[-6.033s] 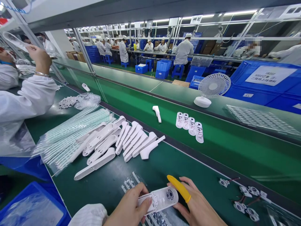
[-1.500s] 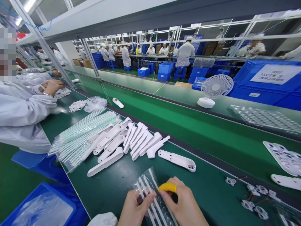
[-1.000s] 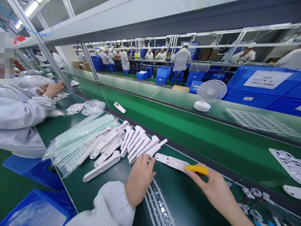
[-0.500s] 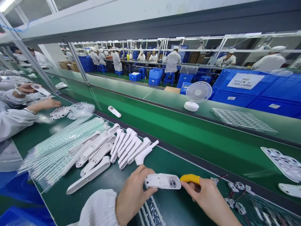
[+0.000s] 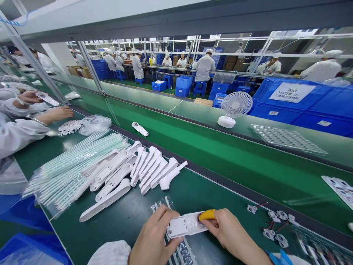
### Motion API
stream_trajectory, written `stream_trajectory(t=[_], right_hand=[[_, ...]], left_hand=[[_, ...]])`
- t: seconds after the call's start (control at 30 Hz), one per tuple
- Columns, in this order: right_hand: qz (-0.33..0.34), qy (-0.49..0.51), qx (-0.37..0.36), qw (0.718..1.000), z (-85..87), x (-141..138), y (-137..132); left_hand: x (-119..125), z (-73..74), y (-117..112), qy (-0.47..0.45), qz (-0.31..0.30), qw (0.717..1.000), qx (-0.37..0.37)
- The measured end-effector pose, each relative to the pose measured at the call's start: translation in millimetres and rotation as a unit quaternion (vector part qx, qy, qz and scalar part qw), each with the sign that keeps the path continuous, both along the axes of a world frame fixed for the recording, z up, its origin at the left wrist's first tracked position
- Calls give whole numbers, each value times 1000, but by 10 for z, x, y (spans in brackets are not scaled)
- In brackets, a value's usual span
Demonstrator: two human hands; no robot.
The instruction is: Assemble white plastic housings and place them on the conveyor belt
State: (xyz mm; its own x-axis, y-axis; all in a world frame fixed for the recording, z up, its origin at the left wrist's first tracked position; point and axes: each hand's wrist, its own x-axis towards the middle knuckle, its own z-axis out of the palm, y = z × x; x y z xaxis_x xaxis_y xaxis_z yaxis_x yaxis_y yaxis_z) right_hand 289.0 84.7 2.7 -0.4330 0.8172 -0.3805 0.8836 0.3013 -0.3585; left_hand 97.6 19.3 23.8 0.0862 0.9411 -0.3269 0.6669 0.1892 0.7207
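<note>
My left hand [image 5: 154, 239] grips the left end of a white plastic housing shell [image 5: 184, 225], fingers wrapped round it. My right hand [image 5: 230, 235] pinches the shell's right end, its forefinger in a yellow finger cot [image 5: 207, 214] pressed onto the round opening. Both hands hold the shell just above a clear strip of small parts [image 5: 176, 243] on the green bench. A row of white shells [image 5: 138, 169] lies ahead to the left.
Bagged long swabs [image 5: 71, 169] lie at left. Small round wired parts [image 5: 271, 228] sit at right. One white shell [image 5: 139, 129] rides the green conveyor. A desk fan [image 5: 234, 108] stands beyond. A co-worker's hands [image 5: 52, 114] work at far left.
Both hands reached out to the shell lying on the bench, lifted it and brought it back over the clear strip. The yellow-capped finger now presses on its round end.
</note>
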Motion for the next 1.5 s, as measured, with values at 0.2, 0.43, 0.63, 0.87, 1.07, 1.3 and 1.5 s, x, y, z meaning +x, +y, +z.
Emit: stream_trajectory(t=[0.2,0.43,0.63,0.87,1.07,1.3,1.5], right_hand=[[15,-91,80,992,-82,18,-4],[5,51,-35,998,-7,-3,-20],[-72,215,-159,961,31,144,1],[-135,244,-38,960,-136,298,-73],[-38,230,116,966,-193,247,-151],[-2,175,123,977,-221,236,-126],[7,173,180,968,-198,278,-117]], left_hand=[[-17,-41,-30,-13,9,1000,-10],[-37,-34,-83,-13,6,1000,-8],[-43,-38,-104,-28,13,999,-26],[-37,-80,-137,-26,19,999,-36],[-31,-142,-201,-6,15,1000,-9],[26,-226,-227,78,21,996,-28],[68,-175,-229,97,13,995,-35]])
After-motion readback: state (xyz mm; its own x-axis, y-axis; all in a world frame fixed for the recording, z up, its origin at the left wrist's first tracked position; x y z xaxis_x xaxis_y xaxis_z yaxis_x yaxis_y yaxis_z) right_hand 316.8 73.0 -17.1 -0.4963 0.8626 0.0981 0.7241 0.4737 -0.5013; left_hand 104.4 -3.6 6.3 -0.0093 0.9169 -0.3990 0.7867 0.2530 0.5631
